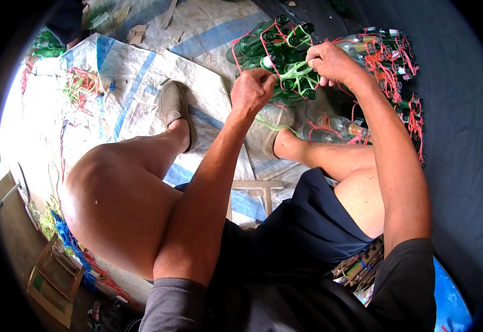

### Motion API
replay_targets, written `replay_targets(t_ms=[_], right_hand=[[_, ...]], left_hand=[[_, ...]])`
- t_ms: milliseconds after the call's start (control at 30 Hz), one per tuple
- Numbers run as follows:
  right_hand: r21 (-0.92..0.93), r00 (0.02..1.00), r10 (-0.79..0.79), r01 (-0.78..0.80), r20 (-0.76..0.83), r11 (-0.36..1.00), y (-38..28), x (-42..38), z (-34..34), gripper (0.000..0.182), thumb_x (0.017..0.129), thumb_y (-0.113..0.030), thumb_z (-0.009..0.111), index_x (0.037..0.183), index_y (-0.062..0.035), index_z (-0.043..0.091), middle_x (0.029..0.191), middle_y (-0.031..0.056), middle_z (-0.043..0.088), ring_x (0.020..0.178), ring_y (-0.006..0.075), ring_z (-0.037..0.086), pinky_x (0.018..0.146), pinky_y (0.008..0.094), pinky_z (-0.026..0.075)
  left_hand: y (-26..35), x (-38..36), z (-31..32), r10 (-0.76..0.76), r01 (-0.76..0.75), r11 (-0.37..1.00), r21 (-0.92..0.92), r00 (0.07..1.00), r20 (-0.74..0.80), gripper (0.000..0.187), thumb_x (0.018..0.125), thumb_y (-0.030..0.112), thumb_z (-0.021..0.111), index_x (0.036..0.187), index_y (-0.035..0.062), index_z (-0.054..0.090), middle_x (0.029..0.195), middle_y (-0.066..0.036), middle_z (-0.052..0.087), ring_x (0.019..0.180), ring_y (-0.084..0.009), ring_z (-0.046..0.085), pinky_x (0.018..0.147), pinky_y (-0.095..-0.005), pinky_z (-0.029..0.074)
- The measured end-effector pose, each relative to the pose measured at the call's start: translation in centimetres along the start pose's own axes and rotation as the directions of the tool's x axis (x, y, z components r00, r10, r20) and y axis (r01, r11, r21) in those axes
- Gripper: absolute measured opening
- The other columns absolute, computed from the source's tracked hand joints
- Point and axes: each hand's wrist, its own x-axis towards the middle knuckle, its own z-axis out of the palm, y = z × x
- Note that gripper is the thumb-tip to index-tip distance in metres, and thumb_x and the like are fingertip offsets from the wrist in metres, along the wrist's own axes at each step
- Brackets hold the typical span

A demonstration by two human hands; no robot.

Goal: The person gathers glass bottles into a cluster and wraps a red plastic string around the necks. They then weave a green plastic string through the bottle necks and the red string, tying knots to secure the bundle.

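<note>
A bundle of green glass bottles (245, 45) stands in front of me, their necks wound with pink string (266, 51). Light green string (296, 71) stretches over the bottle necks between my two hands. My left hand (251, 91) is closed at the near left side of the bundle, its fingertips pinched on the string. At the right side, my right hand (335, 62) is closed with green strands running into its fingers. The exact grip of each hand is partly hidden by the fingers.
More bottles tied with red string (383, 69) stand to the right, with clear bottles (322, 133) near my foot. White and blue sheeting (136, 105) covers the floor. Loose coloured string (83, 88) lies at left; a small wooden frame (258, 184) is between my legs.
</note>
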Motion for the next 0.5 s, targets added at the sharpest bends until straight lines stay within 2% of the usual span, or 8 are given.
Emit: replay_targets(t_ms=[100, 200, 300, 400, 500], right_hand=[[-0.180, 0.991, -0.123, 0.111, -0.057, 0.977, -0.1, -0.2, 0.2, 0.014, 0.096, -0.011, 0.063, 0.102, -0.0034, 0.073, 0.074, 0.0156, 0.073, 0.060, 0.0251, 0.073, 0.061, 0.0419, 0.059], [-0.283, 0.980, -0.186, 0.161, -0.065, 0.946, 0.1, -0.3, 0.1, 0.016, 0.096, -0.015, 0.064, 0.100, -0.0018, 0.071, 0.075, 0.0169, 0.070, 0.056, 0.0259, 0.069, 0.067, 0.0454, 0.056], [-0.488, 0.834, -0.518, 0.377, -0.190, 0.787, 1.8, 0.8, 1.0, 0.012, 0.095, -0.014, 0.068, 0.100, -0.0058, 0.075, 0.077, 0.0177, 0.074, 0.066, 0.0311, 0.074, 0.075, 0.0477, 0.058], [-0.325, 0.974, -0.191, 0.143, -0.120, 0.935, -0.1, -0.3, 0.4, 0.013, 0.095, -0.015, 0.068, 0.102, -0.0073, 0.076, 0.083, 0.0185, 0.076, 0.079, 0.0359, 0.076, 0.080, 0.0499, 0.058], [-0.269, 0.992, -0.073, 0.042, -0.103, 0.962, -1.0, -0.1, 0.4, 0.014, 0.092, -0.015, 0.068, 0.100, -0.0089, 0.078, 0.092, 0.0202, 0.077, 0.092, 0.0401, 0.075, 0.085, 0.0509, 0.058]], left_hand=[[0.1, 0.1, 0.2, 0.034, -0.034, 0.999, -0.005, 0.999, -0.012, 0.027, 0.096, 0.024, 0.073, 0.098, -0.0030, 0.078, 0.075, -0.012, 0.073, 0.066, -0.0156, 0.065, 0.064, -0.0354, 0.052], [0.1, 0.1, 0.4, 0.041, -0.039, 0.998, 0.041, 0.999, -0.029, 0.027, 0.096, 0.024, 0.073, 0.098, -0.0026, 0.078, 0.075, -0.013, 0.073, 0.066, -0.0168, 0.066, 0.064, -0.0356, 0.052], [0.2, 0.1, 0.4, 0.022, -0.021, 0.999, 0.028, 0.999, -0.028, 0.027, 0.095, 0.024, 0.073, 0.098, -0.0021, 0.078, 0.075, -0.013, 0.073, 0.066, -0.0180, 0.067, 0.064, -0.0361, 0.052], [0.4, -0.1, 0.4, 0.002, 0.000, 0.999, 0.041, 0.999, -0.035, 0.028, 0.095, 0.025, 0.073, 0.098, -0.0020, 0.078, 0.075, -0.014, 0.073, 0.066, -0.0195, 0.068, 0.065, -0.0368, 0.053], [0.4, -0.1, 0.4, -0.009, 0.012, 0.998, 0.056, 0.999, -0.042, 0.027, 0.094, 0.025, 0.073, 0.099, -0.0012, 0.079, 0.077, -0.015, 0.075, 0.068, -0.0222, 0.071, 0.066, -0.0375, 0.054]])
